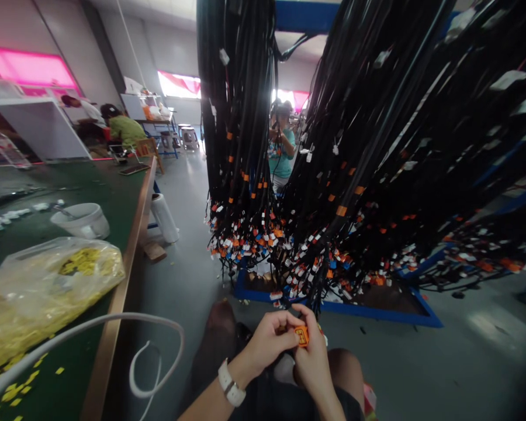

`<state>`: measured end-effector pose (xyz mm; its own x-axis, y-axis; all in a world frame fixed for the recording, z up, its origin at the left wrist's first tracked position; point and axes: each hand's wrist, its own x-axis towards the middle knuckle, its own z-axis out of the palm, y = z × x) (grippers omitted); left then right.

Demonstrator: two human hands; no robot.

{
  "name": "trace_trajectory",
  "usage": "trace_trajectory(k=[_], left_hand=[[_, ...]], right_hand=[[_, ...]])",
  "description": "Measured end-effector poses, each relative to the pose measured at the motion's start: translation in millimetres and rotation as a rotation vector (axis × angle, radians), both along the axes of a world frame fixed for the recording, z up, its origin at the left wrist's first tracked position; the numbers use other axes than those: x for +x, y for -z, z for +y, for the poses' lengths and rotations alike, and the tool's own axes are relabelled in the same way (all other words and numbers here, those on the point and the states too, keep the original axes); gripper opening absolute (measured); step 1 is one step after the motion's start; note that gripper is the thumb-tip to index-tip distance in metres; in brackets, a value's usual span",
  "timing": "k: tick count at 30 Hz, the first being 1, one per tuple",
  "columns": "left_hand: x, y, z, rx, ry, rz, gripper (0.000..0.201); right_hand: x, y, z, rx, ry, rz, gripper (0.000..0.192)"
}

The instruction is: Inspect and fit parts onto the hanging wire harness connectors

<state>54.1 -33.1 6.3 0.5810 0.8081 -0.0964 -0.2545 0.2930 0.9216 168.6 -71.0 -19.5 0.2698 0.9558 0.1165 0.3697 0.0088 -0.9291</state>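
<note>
A small orange connector-like piece (302, 335) with dark marks on its face sits between my hands, above my lap. My left hand (269, 339), with a white watch on the wrist, pinches it from the left with thumb and fingers. On the other side my right hand (312, 351) has its fingers closed around the same piece. Just beyond my fingertips hang bundles of black cables (239, 117), their lower ends crowded with white, orange and blue connectors (263, 234). Whether a cable runs from the orange piece is hidden by my right hand.
A blue rack frame (377, 314) stands on the floor under the cables. The green table (127, 184) at left bears a clear bag of yellow pieces (48, 286), a white cup (87, 221) and a white cable (114, 317). Several people sit farther back.
</note>
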Motion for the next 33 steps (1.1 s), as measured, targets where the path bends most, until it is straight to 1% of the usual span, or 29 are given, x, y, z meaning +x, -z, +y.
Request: trace_trajectory(k=[5, 10, 14, 18, 24, 27, 30, 33], left_hand=[[2.3, -3.2, -1.5, -0.033, -0.061, 0.005, 0.012], [1.3, -7.5, -0.8, -0.016, -0.024, 0.018, 0.014], [2.0, -4.4, -1.1, 0.031, -0.050, 0.054, 0.013], [4.6, 0.2, -2.3, 0.081, -0.062, 0.092, 0.015], [6.4, 1.8, -1.7, 0.128, -0.094, 0.119, 0.015], [5.4, 1.8, -1.1, 0.111, -0.059, 0.092, 0.012], [5.0, 1.1, -1.7, 0.105, -0.015, 0.103, 0.015], [5.9, 1.4, -2.9, 0.077, -0.046, 0.139, 0.017]], right_hand=[[-1.1, -1.7, -1.2, 0.016, 0.016, -0.005, 0.055], [-1.7, -3.0, -2.5, 0.033, 0.024, -0.012, 0.056], [-1.5, -2.6, -3.0, 0.045, 0.051, -0.013, 0.053], [-1.1, -1.1, -2.6, 0.040, 0.048, -0.005, 0.053], [-2.3, -3.9, -1.8, 0.026, 0.035, -0.016, 0.051], [-2.1, -4.5, -2.1, 0.031, 0.027, -0.016, 0.051], [-0.8, -2.2, -2.8, 0.004, 0.001, -0.002, 0.055], [0.0, -0.2, -3.6, -0.013, -0.012, 0.001, 0.055]])
